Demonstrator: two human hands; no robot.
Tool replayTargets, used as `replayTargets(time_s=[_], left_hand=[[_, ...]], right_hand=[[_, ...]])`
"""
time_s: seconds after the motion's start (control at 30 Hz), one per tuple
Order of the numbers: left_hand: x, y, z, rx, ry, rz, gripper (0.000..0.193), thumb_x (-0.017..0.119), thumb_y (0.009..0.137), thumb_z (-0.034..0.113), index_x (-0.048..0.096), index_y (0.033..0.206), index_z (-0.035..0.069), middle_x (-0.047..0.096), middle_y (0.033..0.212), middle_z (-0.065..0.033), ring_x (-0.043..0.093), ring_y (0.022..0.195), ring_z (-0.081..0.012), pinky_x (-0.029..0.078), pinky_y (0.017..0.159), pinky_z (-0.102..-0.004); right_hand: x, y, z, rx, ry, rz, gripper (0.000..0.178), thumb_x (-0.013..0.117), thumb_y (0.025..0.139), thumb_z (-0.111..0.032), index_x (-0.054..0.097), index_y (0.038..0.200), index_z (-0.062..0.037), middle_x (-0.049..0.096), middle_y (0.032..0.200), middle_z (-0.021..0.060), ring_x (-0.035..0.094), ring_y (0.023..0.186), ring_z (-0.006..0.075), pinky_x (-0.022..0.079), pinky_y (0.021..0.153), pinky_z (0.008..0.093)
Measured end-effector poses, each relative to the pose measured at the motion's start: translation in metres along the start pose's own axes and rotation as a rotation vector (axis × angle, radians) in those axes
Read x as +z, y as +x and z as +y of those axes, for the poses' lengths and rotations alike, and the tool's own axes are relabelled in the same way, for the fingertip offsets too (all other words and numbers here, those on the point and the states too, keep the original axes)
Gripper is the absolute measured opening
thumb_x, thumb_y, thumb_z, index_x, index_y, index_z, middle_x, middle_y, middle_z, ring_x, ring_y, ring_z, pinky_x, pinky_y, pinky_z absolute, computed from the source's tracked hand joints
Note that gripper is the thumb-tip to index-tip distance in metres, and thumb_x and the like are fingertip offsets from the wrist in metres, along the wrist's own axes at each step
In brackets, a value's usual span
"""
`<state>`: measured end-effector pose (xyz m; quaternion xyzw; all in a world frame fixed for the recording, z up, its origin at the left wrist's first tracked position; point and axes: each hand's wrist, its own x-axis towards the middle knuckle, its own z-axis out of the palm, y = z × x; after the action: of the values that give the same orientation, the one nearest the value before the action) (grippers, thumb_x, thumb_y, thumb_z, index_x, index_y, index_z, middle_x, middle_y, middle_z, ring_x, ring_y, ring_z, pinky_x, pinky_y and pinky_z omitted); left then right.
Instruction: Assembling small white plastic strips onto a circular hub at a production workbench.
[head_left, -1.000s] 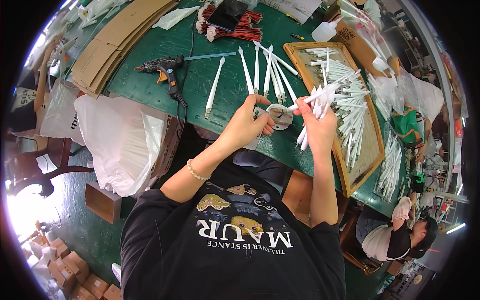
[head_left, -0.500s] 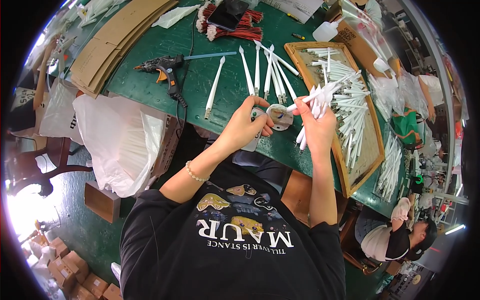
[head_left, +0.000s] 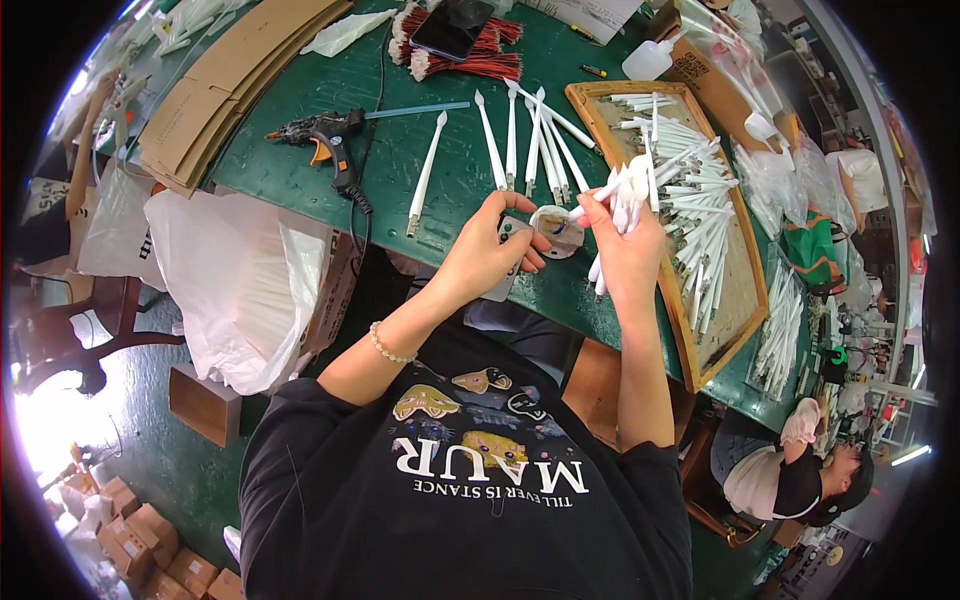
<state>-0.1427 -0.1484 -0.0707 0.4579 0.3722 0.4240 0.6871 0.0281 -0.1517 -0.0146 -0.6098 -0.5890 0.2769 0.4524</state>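
Green tabletop [head_left: 400, 150], glossy, runs across the frame; flat cardboard sheets [head_left: 230, 90] stacked upper left, phone [head_left: 452, 28] on red wire bundles [head_left: 475, 62] at top centre. Glue gun [head_left: 335, 140] lies left of centre. Wood-framed tray [head_left: 730, 348] sits right of centre, loaded with loose white sticks [head_left: 700, 240]. Carton pile [head_left: 135, 545] on the floor lower left, seated co-worker [head_left: 785, 480] lower right. Right hand [head_left: 630, 250], just right of centre: fingers closed around a bunch of white flame-tipped sticks [head_left: 628, 190], one of them poking out left toward a round white piece [head_left: 557, 235] on the table. Left hand [head_left: 488, 245], mid-frame: half curled, thumb and forefinger apart, just beside that round piece and over a pale flat box [head_left: 500, 290]; from here I can't tell if it grips anything. More sticks [head_left: 428, 180] lie loose above the hands.
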Motion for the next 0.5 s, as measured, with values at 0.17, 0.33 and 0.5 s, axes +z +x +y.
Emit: replayTargets(time_s=[0.17,0.33,0.5], left_hand=[[0.001,-0.002,0.002,0.012,0.015,-0.003,0.026,0.049,0.092,0.001,0.042,0.117,-0.004,0.067,0.090,-0.0168,0.066,0.073,-0.0155,0.054,0.066,-0.0271],[-0.002,-0.003,0.001,0.025,0.018,-0.006,0.025,0.049,0.092,0.000,0.042,0.115,-0.003,0.068,0.091,-0.0170,0.066,0.073,-0.0151,0.054,0.065,-0.0268],[-0.003,-0.003,0.000,0.026,-0.020,-0.008,0.023,0.049,0.092,0.000,0.042,0.113,-0.002,0.068,0.093,-0.0178,0.066,0.073,-0.0153,0.054,0.066,-0.0271]], right_hand=[[0.000,0.000,-0.001,0.006,0.000,0.007,0.018,0.069,0.089,-0.017,0.065,0.093,0.0004,0.066,0.073,0.0040,0.059,0.068,0.0081,0.046,0.066,0.0233],[0.002,0.001,0.001,-0.005,0.009,0.009,0.018,0.069,0.089,-0.017,0.065,0.093,0.0005,0.065,0.073,0.0041,0.059,0.068,0.0080,0.046,0.065,0.0234],[-0.005,0.014,-0.009,0.071,-0.074,-0.063,0.021,0.071,0.087,-0.020,0.065,0.092,0.0000,0.065,0.073,0.0038,0.059,0.066,0.0081,0.045,0.063,0.0235]])
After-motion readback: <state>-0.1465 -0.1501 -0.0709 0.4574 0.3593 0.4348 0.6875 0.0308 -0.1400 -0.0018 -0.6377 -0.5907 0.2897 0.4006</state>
